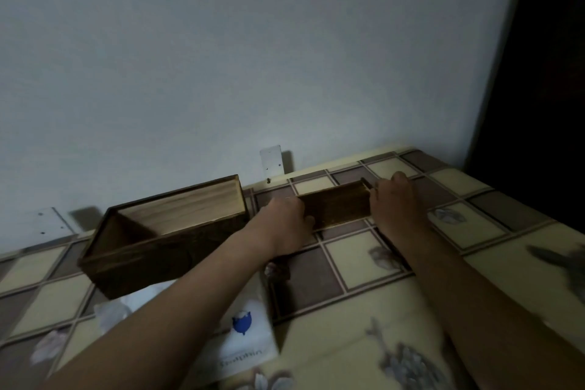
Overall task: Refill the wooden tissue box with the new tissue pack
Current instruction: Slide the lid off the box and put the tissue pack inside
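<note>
- The new tissue pack (247,336) lay on the checked tablecloth (364,266) in front of the box, largely hidden under the left forearm.
- The left hand (281,228) and right hand (395,203) each curled round an end of the dark wooden lid (335,207); the fingertips were hidden behind it.
- The wooden tissue box (164,244) stood open beside the left hand, nothing visible inside.
- The pack bore a blue emblem and a line of print, upside down and too blurred to read.
</note>
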{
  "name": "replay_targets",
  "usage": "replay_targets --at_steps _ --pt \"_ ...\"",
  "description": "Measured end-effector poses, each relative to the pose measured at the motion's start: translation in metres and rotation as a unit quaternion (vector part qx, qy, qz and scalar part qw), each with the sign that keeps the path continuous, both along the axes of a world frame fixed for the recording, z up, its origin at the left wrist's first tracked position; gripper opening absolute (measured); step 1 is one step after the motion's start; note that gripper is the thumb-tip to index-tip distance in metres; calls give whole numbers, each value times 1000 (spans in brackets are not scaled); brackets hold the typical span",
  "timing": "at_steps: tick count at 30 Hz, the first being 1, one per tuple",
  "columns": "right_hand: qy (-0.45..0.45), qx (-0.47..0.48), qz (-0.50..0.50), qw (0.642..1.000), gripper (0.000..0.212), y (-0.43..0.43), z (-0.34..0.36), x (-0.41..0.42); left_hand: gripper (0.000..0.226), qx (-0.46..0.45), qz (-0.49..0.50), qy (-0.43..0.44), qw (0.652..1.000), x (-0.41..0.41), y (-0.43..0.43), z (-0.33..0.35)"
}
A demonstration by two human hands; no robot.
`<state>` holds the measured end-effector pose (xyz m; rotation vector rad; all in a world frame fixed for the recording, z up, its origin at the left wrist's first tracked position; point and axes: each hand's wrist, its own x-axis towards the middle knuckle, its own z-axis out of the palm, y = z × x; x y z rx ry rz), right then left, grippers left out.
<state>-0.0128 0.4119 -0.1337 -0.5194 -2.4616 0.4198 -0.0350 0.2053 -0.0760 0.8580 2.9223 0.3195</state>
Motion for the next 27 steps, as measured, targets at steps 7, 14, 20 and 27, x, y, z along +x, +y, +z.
replay_targets --at_steps 7,14,20,27 --pt "101 25 66 992 17 -15 14 2 28 92 -12 57 994 18 -21 22" --pt "176 -21 164 971 16 -54 30 15 30 153 -53 81 983 42 -60 59" --pt "228 -72 246 939 15 -93 46 43 30 198 -38 96 975 51 -112 66" --pt "136 -108 381 908 36 -134 37 69 44 205 -46 115 971 71 -168 47"
